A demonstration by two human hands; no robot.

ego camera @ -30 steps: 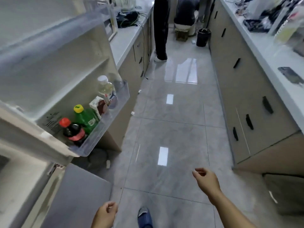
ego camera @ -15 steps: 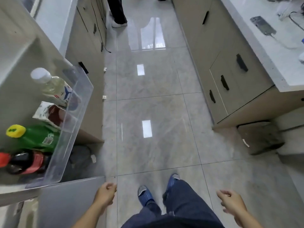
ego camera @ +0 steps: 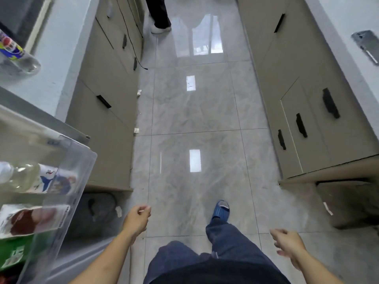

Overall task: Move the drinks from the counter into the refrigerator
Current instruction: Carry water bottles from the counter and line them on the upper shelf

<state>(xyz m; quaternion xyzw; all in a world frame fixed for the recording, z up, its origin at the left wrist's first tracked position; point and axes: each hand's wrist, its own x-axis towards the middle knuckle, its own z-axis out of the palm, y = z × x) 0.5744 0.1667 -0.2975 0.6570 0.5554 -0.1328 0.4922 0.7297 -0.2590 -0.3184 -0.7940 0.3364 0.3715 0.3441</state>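
Note:
The clear door bin (ego camera: 82,167) of the open refrigerator fills the lower left. In it stand a pale bottle with a white cap (ego camera: 26,178), a small carton (ego camera: 30,219) and a green bottle (ego camera: 16,253). A clear bottle with a blue and red label (ego camera: 14,53) stands on the left counter (ego camera: 61,48). My left hand (ego camera: 136,220) hangs over the floor beside the bin, fingers loosely curled, holding nothing. My right hand (ego camera: 288,245) hangs at lower right, fingers relaxed and empty.
Grey cabinets with black handles line both sides of a tiled aisle. A phone (ego camera: 367,46) lies on the right counter. Another person's leg and white shoe (ego camera: 161,27) stand at the far end. My blue slipper (ego camera: 220,211) is stepping forward. A box (ego camera: 348,203) sits at lower right.
The view has tilted down and moved forward along the aisle. The door bin has slid to the lower left. Both empty hands swing at my sides, the left one now higher.

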